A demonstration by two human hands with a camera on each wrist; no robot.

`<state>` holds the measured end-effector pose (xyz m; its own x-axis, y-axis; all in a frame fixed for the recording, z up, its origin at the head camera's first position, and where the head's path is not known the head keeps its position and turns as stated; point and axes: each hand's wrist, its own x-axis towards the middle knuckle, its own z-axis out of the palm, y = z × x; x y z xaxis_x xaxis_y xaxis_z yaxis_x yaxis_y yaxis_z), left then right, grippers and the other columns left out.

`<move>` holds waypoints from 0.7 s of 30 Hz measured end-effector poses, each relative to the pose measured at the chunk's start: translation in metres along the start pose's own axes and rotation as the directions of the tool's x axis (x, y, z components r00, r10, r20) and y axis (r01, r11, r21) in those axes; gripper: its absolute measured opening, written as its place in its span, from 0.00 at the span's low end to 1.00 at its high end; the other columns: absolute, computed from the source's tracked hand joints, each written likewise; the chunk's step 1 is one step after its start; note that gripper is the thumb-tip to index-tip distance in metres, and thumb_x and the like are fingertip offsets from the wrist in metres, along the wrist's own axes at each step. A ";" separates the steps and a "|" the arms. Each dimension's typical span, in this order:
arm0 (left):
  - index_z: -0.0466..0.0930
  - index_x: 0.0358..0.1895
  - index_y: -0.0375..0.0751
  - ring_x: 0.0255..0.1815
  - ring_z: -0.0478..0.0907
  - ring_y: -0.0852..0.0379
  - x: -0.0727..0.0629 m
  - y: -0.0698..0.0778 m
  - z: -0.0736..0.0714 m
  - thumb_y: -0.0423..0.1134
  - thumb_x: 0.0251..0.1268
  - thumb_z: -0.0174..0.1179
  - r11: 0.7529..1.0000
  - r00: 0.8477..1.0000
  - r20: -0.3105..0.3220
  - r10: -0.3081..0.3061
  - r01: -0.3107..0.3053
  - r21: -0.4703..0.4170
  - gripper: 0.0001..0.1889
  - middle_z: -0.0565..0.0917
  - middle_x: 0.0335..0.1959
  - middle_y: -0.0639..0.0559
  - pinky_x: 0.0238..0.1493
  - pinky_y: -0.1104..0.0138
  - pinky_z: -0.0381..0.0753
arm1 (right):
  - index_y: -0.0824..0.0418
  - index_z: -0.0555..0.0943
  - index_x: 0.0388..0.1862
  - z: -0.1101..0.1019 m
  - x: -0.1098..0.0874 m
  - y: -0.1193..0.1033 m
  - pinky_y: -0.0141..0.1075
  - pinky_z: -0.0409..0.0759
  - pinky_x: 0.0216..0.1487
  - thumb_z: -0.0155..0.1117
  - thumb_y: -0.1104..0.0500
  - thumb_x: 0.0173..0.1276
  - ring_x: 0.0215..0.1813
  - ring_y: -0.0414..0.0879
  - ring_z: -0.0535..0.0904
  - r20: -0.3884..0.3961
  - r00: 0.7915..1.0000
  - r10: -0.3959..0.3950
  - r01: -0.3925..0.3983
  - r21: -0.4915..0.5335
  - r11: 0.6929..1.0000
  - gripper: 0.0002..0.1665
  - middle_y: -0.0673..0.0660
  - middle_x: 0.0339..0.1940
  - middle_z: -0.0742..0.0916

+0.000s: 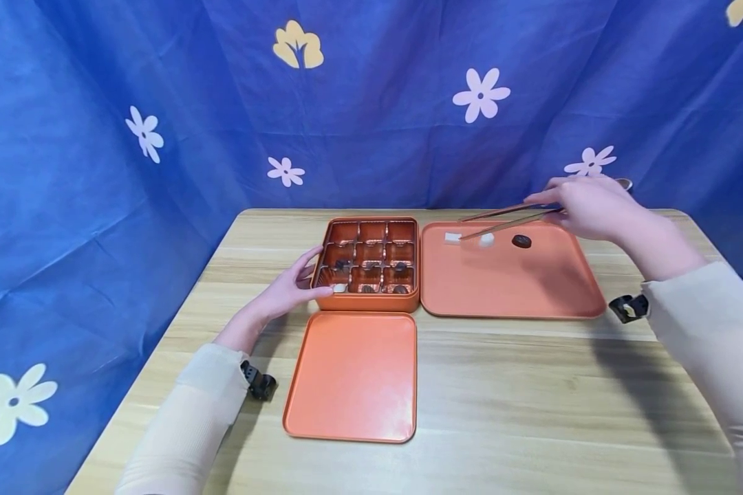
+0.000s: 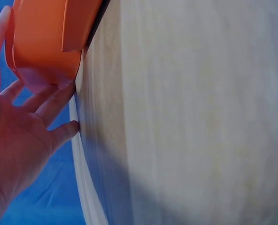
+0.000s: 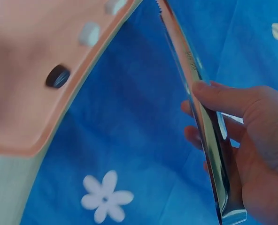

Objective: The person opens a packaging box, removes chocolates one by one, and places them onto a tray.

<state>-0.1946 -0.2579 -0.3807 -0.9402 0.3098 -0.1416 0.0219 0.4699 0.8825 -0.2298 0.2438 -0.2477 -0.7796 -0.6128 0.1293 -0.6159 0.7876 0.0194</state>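
My left hand (image 1: 291, 285) rests against the left side of an orange square box (image 1: 365, 303), thumb at its front left corner and fingers spread along its wall. Inside, a brown divider insert holds small dark pieces in the middle row, with a white piece (image 1: 339, 288) and more dark ones in the front row. My right hand (image 1: 594, 206) grips metal tongs (image 1: 512, 224), their arms apart over the back of an orange tray (image 1: 501, 292). One tip overlaps a white square piece (image 1: 452, 238). A white rounded piece (image 1: 486, 240) and a dark round piece (image 1: 522, 241) lie beside it.
An orange lid (image 1: 353, 378) lies in front of the box on the wooden table (image 1: 501, 412). The tray stands close against the box's right side. Behind the table's back edge hangs a blue curtain (image 1: 371, 103) with flowers.
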 end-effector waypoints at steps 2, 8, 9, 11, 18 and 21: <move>0.44 0.79 0.57 0.70 0.59 0.33 0.000 0.000 0.000 0.42 0.62 0.68 1.000 1.000 -0.005 -0.006 0.006 0.007 0.49 0.55 0.73 0.29 0.68 0.45 0.57 | 0.59 0.84 0.55 -0.001 0.006 -0.008 0.47 0.73 0.32 0.68 0.67 0.58 0.38 0.55 0.80 -0.021 0.999 -0.039 0.039 0.008 0.999 0.23 0.58 0.40 0.84; 0.44 0.79 0.58 0.71 0.57 0.33 0.000 0.000 0.000 0.43 0.62 0.68 1.000 1.000 -0.008 -0.018 0.018 0.014 0.49 0.54 0.74 0.29 0.68 0.45 0.56 | 0.56 0.83 0.57 -0.001 0.031 -0.034 0.43 0.69 0.28 0.67 0.66 0.60 0.35 0.52 0.77 -0.043 0.994 -0.100 0.100 -0.010 0.995 0.24 0.57 0.40 0.84; 0.44 0.79 0.58 0.71 0.58 0.33 0.000 0.001 0.000 0.44 0.62 0.68 1.000 1.000 -0.009 -0.020 0.020 0.016 0.49 0.53 0.74 0.29 0.69 0.45 0.56 | 0.56 0.83 0.57 -0.001 0.036 -0.038 0.43 0.69 0.29 0.67 0.65 0.60 0.35 0.53 0.78 -0.043 0.993 -0.111 0.111 -0.011 0.994 0.24 0.57 0.40 0.84; 0.44 0.79 0.59 0.71 0.58 0.34 -0.001 0.001 0.000 0.44 0.61 0.68 1.000 1.000 -0.010 -0.022 0.022 0.022 0.49 0.54 0.74 0.29 0.69 0.45 0.56 | 0.55 0.83 0.58 0.000 0.046 -0.049 0.45 0.70 0.32 0.67 0.65 0.61 0.39 0.54 0.79 -0.034 0.991 -0.127 0.126 -0.011 0.992 0.24 0.57 0.41 0.84; 0.44 0.79 0.58 0.68 0.62 0.34 0.000 0.001 0.001 0.43 0.60 0.69 0.999 1.000 -0.018 -0.017 0.018 0.046 0.50 0.57 0.72 0.29 0.67 0.45 0.60 | 0.52 0.82 0.59 0.002 0.078 -0.087 0.48 0.72 0.43 0.67 0.62 0.64 0.47 0.55 0.79 -0.011 0.980 -0.196 0.196 0.001 0.981 0.23 0.56 0.45 0.84; 0.44 0.79 0.58 0.68 0.63 0.34 0.001 0.001 0.001 0.43 0.60 0.70 0.999 1.000 -0.021 -0.017 0.018 0.051 0.50 0.58 0.72 0.30 0.67 0.46 0.61 | 0.51 0.83 0.59 0.003 0.092 -0.101 0.49 0.72 0.46 0.68 0.60 0.64 0.48 0.56 0.79 0.001 0.973 -0.229 0.229 -0.002 0.973 0.23 0.55 0.46 0.83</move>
<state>-0.1952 -0.2564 -0.3804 -0.9474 0.2843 -0.1468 0.0225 0.5170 0.8557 -0.2399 0.1073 -0.2408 -0.6176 -0.7772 0.1206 -0.7781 0.6261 0.0504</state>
